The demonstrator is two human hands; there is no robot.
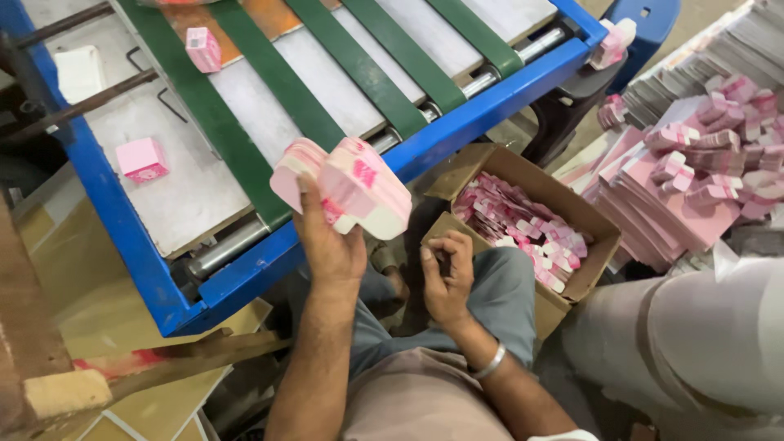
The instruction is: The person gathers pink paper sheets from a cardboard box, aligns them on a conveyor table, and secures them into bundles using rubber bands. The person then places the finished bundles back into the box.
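Note:
My left hand point(327, 241) is raised and grips a thick fanned stack of flat pink-and-white carton blanks point(347, 186) in front of the blue conveyor frame point(482, 104). My right hand point(447, 273) hovers lower, over my knee, with its fingers curled in; I cannot see anything in it. A metal bangle sits on the right wrist. Just right of that hand stands an open cardboard box point(584, 282) filled with more pink blanks.
Green belts point(278, 73) run over the conveyor's grey bed, where two small pink folded boxes point(143, 159) lie. Large piles of pink blanks point(694, 180) and grey sheets cover the right side. Another person's light-clothed leg point(694, 343) is at lower right.

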